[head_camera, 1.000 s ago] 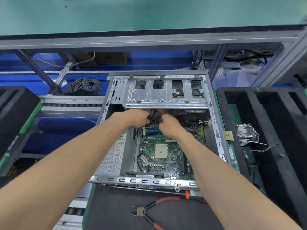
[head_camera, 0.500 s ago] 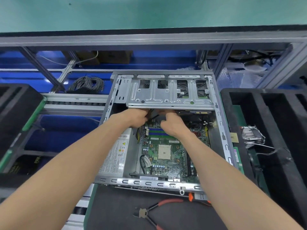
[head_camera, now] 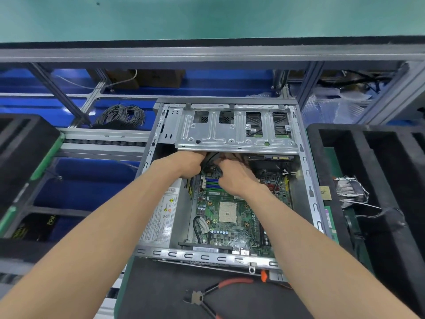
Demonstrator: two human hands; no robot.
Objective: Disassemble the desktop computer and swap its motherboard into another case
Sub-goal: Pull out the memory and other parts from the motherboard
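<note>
with both hands, left [head_camera: 187, 163] and right [head_camera: 236, 174], close together on black cables [head_camera: 210, 161] under the drive cage [head_camera: 236, 132], grip unclear, we should tug connectors straight off the motherboard [head_camera: 227, 215] just below them.

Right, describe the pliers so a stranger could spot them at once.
Start at the open computer case in the middle. On the dark mat just in front of its near edge lie the pliers: the only hand tool there, with red handles and a metal head.
</note>
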